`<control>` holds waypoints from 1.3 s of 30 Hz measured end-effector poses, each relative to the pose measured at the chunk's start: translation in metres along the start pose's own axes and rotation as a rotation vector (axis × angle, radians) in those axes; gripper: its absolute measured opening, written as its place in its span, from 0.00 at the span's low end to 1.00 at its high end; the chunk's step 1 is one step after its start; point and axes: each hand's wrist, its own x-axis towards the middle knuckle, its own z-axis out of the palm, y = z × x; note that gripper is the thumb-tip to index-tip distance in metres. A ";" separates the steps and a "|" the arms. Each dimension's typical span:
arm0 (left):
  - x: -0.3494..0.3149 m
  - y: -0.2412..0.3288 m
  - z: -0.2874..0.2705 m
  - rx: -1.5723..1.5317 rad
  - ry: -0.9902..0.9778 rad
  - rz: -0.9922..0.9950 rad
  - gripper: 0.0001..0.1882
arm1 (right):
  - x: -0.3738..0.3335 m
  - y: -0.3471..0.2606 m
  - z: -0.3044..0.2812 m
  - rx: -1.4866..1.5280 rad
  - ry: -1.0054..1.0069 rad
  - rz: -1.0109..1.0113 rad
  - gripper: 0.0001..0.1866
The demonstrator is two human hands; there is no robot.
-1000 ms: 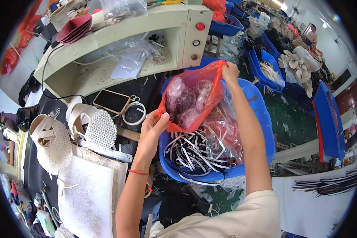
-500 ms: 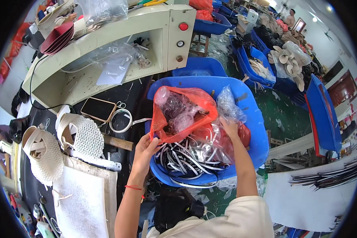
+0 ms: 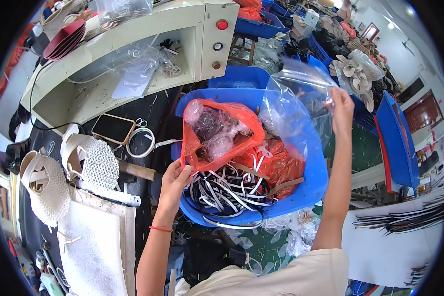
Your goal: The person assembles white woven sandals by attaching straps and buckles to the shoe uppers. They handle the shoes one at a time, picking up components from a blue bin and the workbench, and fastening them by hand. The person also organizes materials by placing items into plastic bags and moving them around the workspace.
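Observation:
My left hand (image 3: 174, 178) pinches the near left edge of a red plastic bag (image 3: 251, 124), which lies open in a blue tub (image 3: 316, 170). Inside the bag are clear-wrapped bundles (image 3: 219, 145), too tangled to name. My right hand (image 3: 341, 107) grips a clear plastic bag (image 3: 288, 98) by its upper edge, raised over the tub's right side and slightly blurred. Beneath it in the tub lie another red plastic bag (image 3: 286, 165) and flat brown strips (image 3: 285, 186). Black and white cords (image 3: 227, 190) are heaped at the tub's near side, by my left hand.
On the dark bench at left are a phone (image 3: 113, 129), a roll of white tape (image 3: 140, 143), a hammer (image 3: 135, 170) and two woven shoe uppers (image 3: 96, 165). A cream machine housing (image 3: 192, 49) stands behind. Blue baskets (image 3: 259, 27) and a wooden stool (image 3: 242, 48) stand farther back.
My right hand has risen out of the tub and moved right, lifting the clear bag. Red plastic and brown strips beneath are now uncovered. My left hand keeps its hold on the red bag.

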 end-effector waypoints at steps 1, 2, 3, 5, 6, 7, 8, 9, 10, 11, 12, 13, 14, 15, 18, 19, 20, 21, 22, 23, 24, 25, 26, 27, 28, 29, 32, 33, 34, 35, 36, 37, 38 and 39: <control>-0.001 -0.001 -0.002 -0.012 -0.003 0.005 0.23 | 0.004 -0.010 -0.005 -0.013 -0.136 0.105 0.11; -0.001 -0.003 -0.004 -0.024 -0.004 0.010 0.24 | 0.009 -0.019 -0.013 -0.024 -0.275 0.211 0.14; -0.001 -0.003 -0.005 -0.040 -0.010 0.021 0.24 | 0.013 -0.027 -0.016 -0.040 -0.411 0.308 0.17; -0.002 -0.005 -0.009 -0.040 0.006 0.017 0.25 | -0.005 -0.013 0.008 -0.154 -0.495 0.300 0.36; -0.003 -0.005 -0.011 -0.039 0.016 0.017 0.25 | -0.013 0.003 0.023 -0.406 -0.524 0.289 0.53; -0.005 -0.004 -0.011 -0.047 0.001 0.017 0.26 | -0.021 0.032 0.032 -0.495 -0.683 0.195 0.59; -0.006 -0.003 -0.009 -0.055 -0.021 0.017 0.27 | -0.038 0.086 0.025 -0.673 -0.668 0.112 0.58; -0.006 -0.005 -0.009 -0.033 -0.052 0.018 0.27 | -0.054 0.140 0.018 -0.857 -0.646 0.031 0.56; -0.005 -0.004 -0.006 -0.001 -0.077 0.017 0.31 | -0.071 0.195 0.007 -1.038 -0.611 -0.039 0.55; -0.008 -0.001 -0.003 0.007 -0.080 0.027 0.32 | -0.071 0.222 0.003 -1.097 -0.564 0.064 0.44; -0.010 0.002 0.000 0.019 -0.093 0.037 0.34 | -0.070 0.246 -0.006 -1.159 -0.509 0.170 0.34; -0.011 0.000 -0.004 0.059 -0.102 0.030 0.37 | -0.063 0.242 -0.004 -1.333 -0.500 0.149 0.22; -0.011 0.004 -0.008 0.068 -0.099 0.033 0.37 | -0.051 0.238 -0.003 -1.203 -0.414 0.058 0.14; -0.012 0.002 -0.016 0.065 -0.077 0.024 0.37 | -0.045 0.200 0.016 -1.070 -0.356 -0.027 0.12; -0.008 -0.010 -0.011 0.129 0.076 0.077 0.31 | -0.023 0.102 0.023 -0.891 -0.280 -0.156 0.12; -0.002 -0.028 -0.010 0.248 0.179 0.139 0.30 | -0.014 0.079 0.020 -0.728 -0.234 -0.176 0.13; 0.002 -0.039 -0.008 0.370 0.283 0.195 0.30 | -0.002 0.056 0.013 -0.542 -0.193 -0.016 0.12; -0.004 -0.036 -0.002 0.486 0.412 0.320 0.25 | -0.001 0.022 0.017 -0.311 -0.137 0.011 0.09; -0.010 -0.031 0.002 0.470 0.420 0.401 0.23 | 0.002 -0.013 0.019 -0.063 -0.118 0.031 0.08; -0.013 -0.025 0.008 0.452 0.418 0.489 0.21 | 0.021 -0.028 -0.004 0.031 -0.188 0.074 0.07; -0.017 -0.017 0.011 0.437 0.433 0.573 0.20 | 0.017 -0.055 0.005 0.164 -0.084 0.158 0.05; -0.023 -0.007 0.016 0.312 0.356 0.533 0.17 | 0.013 -0.078 0.008 0.250 -0.223 0.060 0.05; -0.021 -0.011 0.017 0.147 0.230 0.486 0.17 | 0.005 -0.099 0.021 0.251 -0.192 0.064 0.05; -0.023 -0.007 0.023 0.093 0.115 0.425 0.20 | -0.006 -0.120 0.036 0.248 -0.155 0.069 0.06; -0.026 -0.003 0.032 0.043 0.000 0.363 0.24 | -0.016 -0.134 0.045 0.248 -0.117 0.077 0.08; -0.030 -0.004 0.040 0.071 -0.067 0.368 0.31 | -0.021 -0.141 0.049 0.266 -0.140 0.079 0.09; -0.048 -0.004 0.056 -0.214 -0.286 0.233 0.49 | -0.032 -0.142 0.064 0.294 -0.275 0.138 0.11; -0.044 -0.003 0.058 -0.424 -0.449 0.269 0.50 | -0.035 -0.139 0.067 0.291 -0.324 0.167 0.11; -0.049 -0.006 0.061 -0.573 -0.401 0.205 0.43 | -0.038 -0.137 0.071 0.286 -0.373 0.199 0.12; -0.049 -0.005 0.058 -0.616 -0.383 0.112 0.40 | -0.039 -0.135 0.076 0.275 -0.424 0.234 0.13; -0.050 -0.002 0.056 -0.655 -0.365 0.016 0.37 | -0.042 -0.131 0.079 0.279 -0.463 0.259 0.13; -0.054 0.005 0.052 -0.668 -0.294 -0.016 0.33 | -0.046 -0.127 0.082 0.283 -0.497 0.282 0.14; -0.053 0.005 0.049 -0.713 -0.280 -0.038 0.31 | -0.047 -0.125 0.083 0.307 -0.520 0.308 0.15; -0.054 0.007 0.045 -0.738 -0.272 -0.054 0.29 | -0.050 -0.119 0.088 0.339 -0.541 0.325 0.16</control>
